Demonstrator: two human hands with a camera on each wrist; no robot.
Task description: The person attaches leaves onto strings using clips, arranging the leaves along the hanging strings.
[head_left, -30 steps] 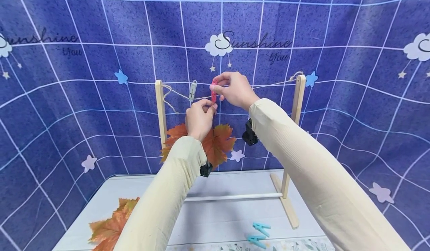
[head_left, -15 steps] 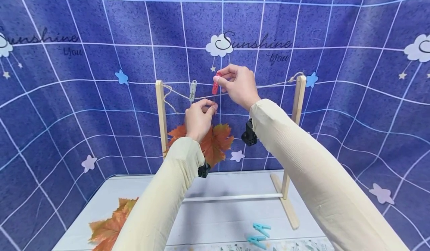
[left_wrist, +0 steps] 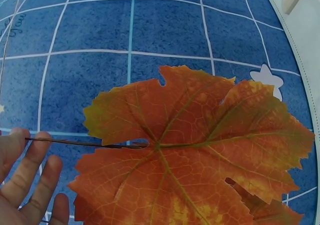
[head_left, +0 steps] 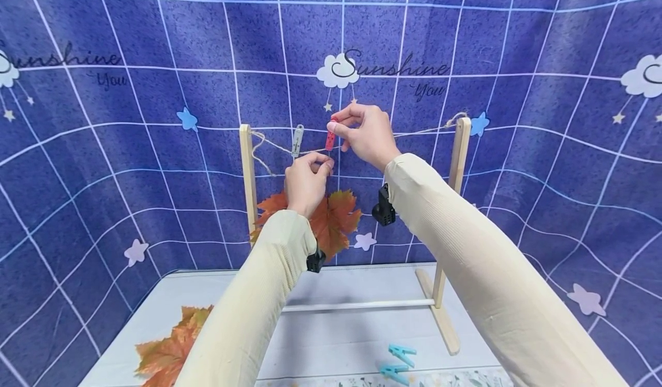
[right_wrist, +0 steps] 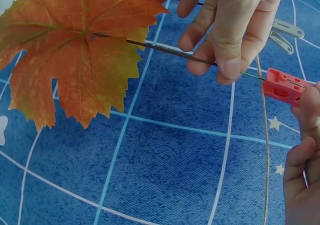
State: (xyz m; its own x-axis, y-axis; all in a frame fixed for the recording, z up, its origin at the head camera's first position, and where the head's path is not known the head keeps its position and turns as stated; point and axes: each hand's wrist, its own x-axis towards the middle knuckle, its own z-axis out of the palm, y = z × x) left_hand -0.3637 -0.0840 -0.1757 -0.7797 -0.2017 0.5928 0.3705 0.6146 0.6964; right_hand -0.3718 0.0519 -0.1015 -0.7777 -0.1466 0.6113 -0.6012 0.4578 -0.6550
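Observation:
In the head view my left hand (head_left: pixel 306 183) pinches the thin stem of an orange maple-like leaf (head_left: pixel 337 221). The leaf hangs below the hand, and the left wrist view shows its dark stem (left_wrist: pixel 75 142) between thumb and finger. My right hand (head_left: pixel 368 137) pinches the upper end of a red clothespin (head_left: pixel 331 138), just above the left fingertips. From the right wrist view, the clothespin's nose is at the twine (right_wrist: pixel 265 150), with the stem's greenish tip reaching it. Whether it grips both is unclear. A grey clothespin (head_left: pixel 297 141) sits on the twine to the left.
Two wooden posts (head_left: pixel 460 151) hold the twine, joined low by a white rod (head_left: pixel 362 305). Another orange leaf (head_left: pixel 168 347) lies on the white table (head_left: pixel 341 341) at left. Two turquoise clothespins (head_left: pixel 400 352) lie near the front. A blue patterned cloth (head_left: pixel 207 214) hangs behind.
My right hand lifted the red clothespin up from the left fingertips, then lowered it slightly to the twine. My left hand has stayed nearly in place with the stem.

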